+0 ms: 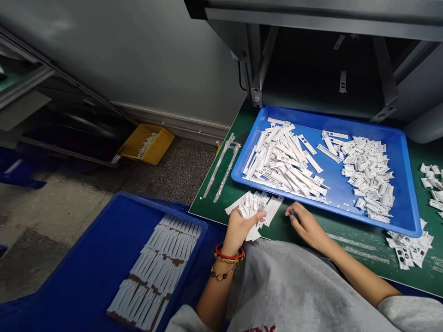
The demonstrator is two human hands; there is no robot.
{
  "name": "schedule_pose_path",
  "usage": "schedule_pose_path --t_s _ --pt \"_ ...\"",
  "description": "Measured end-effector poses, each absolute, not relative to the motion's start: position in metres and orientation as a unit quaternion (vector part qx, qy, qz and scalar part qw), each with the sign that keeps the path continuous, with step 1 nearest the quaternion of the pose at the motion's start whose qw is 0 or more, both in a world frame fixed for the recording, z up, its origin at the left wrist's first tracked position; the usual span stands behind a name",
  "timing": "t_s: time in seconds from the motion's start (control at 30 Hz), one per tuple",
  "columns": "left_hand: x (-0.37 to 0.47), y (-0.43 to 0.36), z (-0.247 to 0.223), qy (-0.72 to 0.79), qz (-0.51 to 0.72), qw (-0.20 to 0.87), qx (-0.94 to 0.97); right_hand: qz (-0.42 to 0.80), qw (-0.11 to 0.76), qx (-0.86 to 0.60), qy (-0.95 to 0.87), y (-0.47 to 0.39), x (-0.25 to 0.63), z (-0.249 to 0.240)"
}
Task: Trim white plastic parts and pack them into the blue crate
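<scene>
My left hand (pixel 242 223) is closed round a bunch of small white plastic parts (pixel 252 203) at the near edge of the green table. Long flat white strips (pixel 275 207) lie beside and partly under that hand. To its right, my right hand (pixel 304 223) is just off the front rim of a blue tray (pixel 332 207), its fingers curled with the fingertips close together. Whether it pinches anything small I cannot make out. Inside the tray, long white strips (pixel 284 159) are heaped on the left and short white clips (pixel 372 173) on the right.
A conveyor belt (pixel 311 78) carrying a few white parts ends behind the tray. More white parts (pixel 410 246) lie on the table (pixel 367 272) at right. Lower left, a blue bin (pixel 114 230) holds rows of strips (pixel 155 272). A yellow bin (pixel 162 143) stands on the floor.
</scene>
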State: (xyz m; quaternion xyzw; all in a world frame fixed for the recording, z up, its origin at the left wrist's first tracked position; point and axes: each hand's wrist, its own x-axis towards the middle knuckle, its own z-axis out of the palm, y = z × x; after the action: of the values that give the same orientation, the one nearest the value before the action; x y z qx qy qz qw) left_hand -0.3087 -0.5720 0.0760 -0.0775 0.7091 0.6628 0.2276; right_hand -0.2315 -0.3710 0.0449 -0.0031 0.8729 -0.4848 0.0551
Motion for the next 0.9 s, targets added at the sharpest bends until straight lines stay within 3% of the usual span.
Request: schedule_pose_path --t_s 0.17,0.3,0.5,0.8,0.9 --pt "-0.298 -0.562 0.089 0.746 0.628 0.222 -0.02 -0.629 0.043 -0.01 0.776 -0.381 -0.246 0.077" --pt "-0.287 -0.555 0.108 0.721 0.648 0.245 0.017 -0.66 0.067 -0.021 0.748 -0.382 -0.25 0.095" --pt "-0.26 -0.557 0.119 0.611 0.775 0.003 -0.161 -0.718 -0.004 0.158 0.678 -0.363 -0.216 0.105" --pt "-0.232 -0.525 0.114 0.473 0.874 0.1 -0.034 -0.792 0.037 0.201 0.575 -0.4 -0.186 0.087" --pt "-0.235 -0.53 0.108 0.474 0.876 0.083 -0.036 -0.746 -0.02 0.202 0.635 -0.405 -0.179 0.061"
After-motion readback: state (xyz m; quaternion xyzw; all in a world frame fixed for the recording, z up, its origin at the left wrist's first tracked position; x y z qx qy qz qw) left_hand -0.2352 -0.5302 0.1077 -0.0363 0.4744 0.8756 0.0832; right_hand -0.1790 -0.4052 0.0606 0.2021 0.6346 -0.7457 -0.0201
